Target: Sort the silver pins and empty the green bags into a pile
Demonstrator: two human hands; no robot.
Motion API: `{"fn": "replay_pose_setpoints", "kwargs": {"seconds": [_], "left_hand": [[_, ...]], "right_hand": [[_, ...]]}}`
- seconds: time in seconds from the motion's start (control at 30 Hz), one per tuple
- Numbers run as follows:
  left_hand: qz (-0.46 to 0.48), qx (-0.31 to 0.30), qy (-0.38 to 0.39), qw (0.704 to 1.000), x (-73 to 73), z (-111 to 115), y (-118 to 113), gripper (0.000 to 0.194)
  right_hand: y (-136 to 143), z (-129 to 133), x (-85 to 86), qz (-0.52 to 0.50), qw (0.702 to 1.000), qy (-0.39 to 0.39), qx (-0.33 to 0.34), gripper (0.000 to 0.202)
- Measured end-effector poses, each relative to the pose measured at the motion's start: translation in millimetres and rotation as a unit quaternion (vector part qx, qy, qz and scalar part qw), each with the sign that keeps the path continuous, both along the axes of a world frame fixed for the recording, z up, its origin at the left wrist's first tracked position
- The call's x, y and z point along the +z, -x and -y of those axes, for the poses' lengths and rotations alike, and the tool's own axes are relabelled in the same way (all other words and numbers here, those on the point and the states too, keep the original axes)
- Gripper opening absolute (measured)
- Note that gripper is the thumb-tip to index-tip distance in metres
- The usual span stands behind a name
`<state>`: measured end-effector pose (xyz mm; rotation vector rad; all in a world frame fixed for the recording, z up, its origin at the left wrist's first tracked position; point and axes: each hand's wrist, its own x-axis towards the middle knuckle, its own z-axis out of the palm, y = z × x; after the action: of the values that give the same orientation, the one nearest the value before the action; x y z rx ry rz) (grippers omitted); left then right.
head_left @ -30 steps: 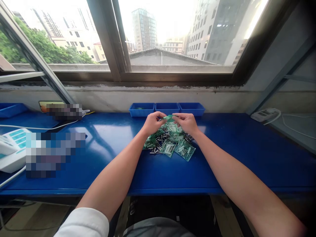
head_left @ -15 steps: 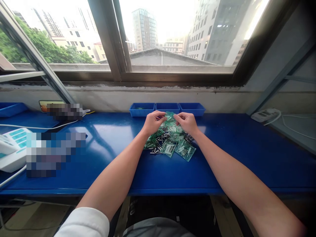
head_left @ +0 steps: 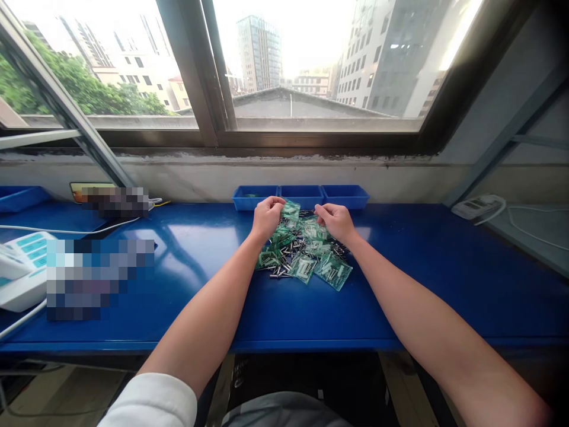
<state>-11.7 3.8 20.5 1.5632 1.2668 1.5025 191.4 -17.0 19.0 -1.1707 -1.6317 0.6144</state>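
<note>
My left hand (head_left: 267,218) pinches the edge of a small green-tinted clear plastic bag (head_left: 291,209) above the back of a pile. Apart from that bag, to its right, my right hand (head_left: 336,221) has thumb and fingertips pressed together; whatever they hold, if anything, is too small to make out. Beneath both hands lies a heap of loose metal pins (head_left: 297,244) mixed with similar green bags. Two filled bags are at the front of the heap: one bag (head_left: 303,268) in the middle and a larger bag (head_left: 333,270) on the right, each with small pieces inside.
Three joined blue bins (head_left: 301,197) stand behind the heap below the window; the left one has something green in it. A white power strip (head_left: 27,261) with cables lies at the left of the blue table (head_left: 427,267). Another white device (head_left: 479,207) sits far right.
My hands have moved apart. The left has gone a little left with the green bag, while the right has let go of the bag and stays almost in place.
</note>
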Motion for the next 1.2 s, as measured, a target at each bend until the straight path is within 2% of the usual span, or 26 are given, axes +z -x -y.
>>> {"fn": "replay_pose_setpoints", "kwargs": {"seconds": [0.13, 0.27, 0.4, 0.5, 0.6, 0.67, 0.8, 0.87, 0.93, 1.03, 1.13, 1.2], "left_hand": [[0.022, 0.066, -0.015, 0.997, -3.9, -11, 12, 0.034], [0.024, 0.104, -0.044, 0.993, -2.8, -23, 25, 0.053], [0.039, 0.073, -0.021, 0.996, -2.5, -28, 34, 0.083], [0.073, 0.045, -0.002, 0.996, -4.5, -29, 36, 0.092], [0.093, 0.05, 0.012, 0.994, -7.1, -30, 37, 0.09], [0.071, 0.073, 0.019, 0.995, -8.5, -30, 37, 0.084], [-0.081, 0.103, -0.007, 0.991, -8.5, -24, 34, 0.048], [-0.188, 0.073, -0.024, 0.979, -7.4, -18, 29, 0.03], [-0.27, 0.03, -0.047, 0.961, -6.3, -10, 21, 0.024], [-0.367, -0.033, -0.081, 0.926, -5.9, 0, 11, 0.024], [-0.436, -0.059, -0.098, 0.893, -8.0, 4, 5, 0.027], [-0.455, -0.067, -0.101, 0.882, -10.7, 4, 5, 0.03]], "right_hand": [[0, 0, -1.5, 0.033, 0.999, -0.01, -0.004, 0.052], [1, 1, -2.3, 0.04, 0.999, -0.013, 0.011, 0.055], [0, 0, -3.4, 0.038, 0.999, -0.014, 0.013, 0.055], [0, 0, -3.2, 0.044, 0.999, -0.014, 0.011, 0.055], [0, 1, -2.2, 0.063, 0.998, -0.02, -0.001, 0.053], [0, 1, -2.0, 0.089, 0.995, -0.031, -0.017, 0.048], [-3, -2, -4.7, 0.168, 0.983, -0.057, -0.038, 0.029], [-4, -4, -7.1, 0.215, 0.974, -0.049, -0.041, 0.027], [-5, -6, -9.1, 0.255, 0.965, -0.025, -0.05, 0.032], [-5, -6, -10.6, 0.301, 0.952, 0.014, -0.05, 0.039], [-4, -4, -10.5, 0.331, 0.943, 0.035, -0.027, 0.046], [-4, -2, -10.3, 0.335, 0.941, 0.035, -0.018, 0.047]]}}
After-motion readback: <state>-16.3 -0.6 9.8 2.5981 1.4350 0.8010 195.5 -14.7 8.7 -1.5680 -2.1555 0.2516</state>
